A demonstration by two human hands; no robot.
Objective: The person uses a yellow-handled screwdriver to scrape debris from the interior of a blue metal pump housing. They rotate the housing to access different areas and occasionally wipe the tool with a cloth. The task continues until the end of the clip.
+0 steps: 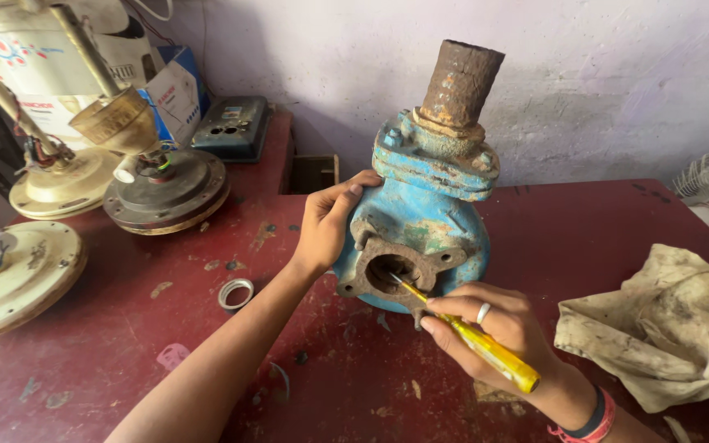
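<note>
On a worn red surface [166,353], nearest the camera, the right hand [498,328] is closed in a pencil-like grip on a yellow screwdriver [486,349], whose tip reaches into the round opening of a rusty flange [395,271]. That flange fronts a blue pump casing [428,221], which stands upright near the middle of the surface with a rusted pipe stub [459,82] rising from its top. The left hand [330,221] is cupped against the casing's left side, fingers curled over the edge above the flange, steadying it.

The casing looks to be cast metal: heavy, stiff, and rough with rust and flaking paint, so unlikely to slip. Its rounded body and the thick collar below the pipe appear the soundest places to hold; the flange ears seem thin and corroded, and the pipe stub may shed scale.

A dirty rag [666,324] lies crumpled at right, near the right wrist. A small metal ring [235,293] sits on the surface just left of the left forearm. Farther left stand cream and dark fan motor housings [166,193], some with loose wires. Beyond them, against the pale wall, rest a dark switch box [233,127] and cardboard boxes [176,94].
</note>
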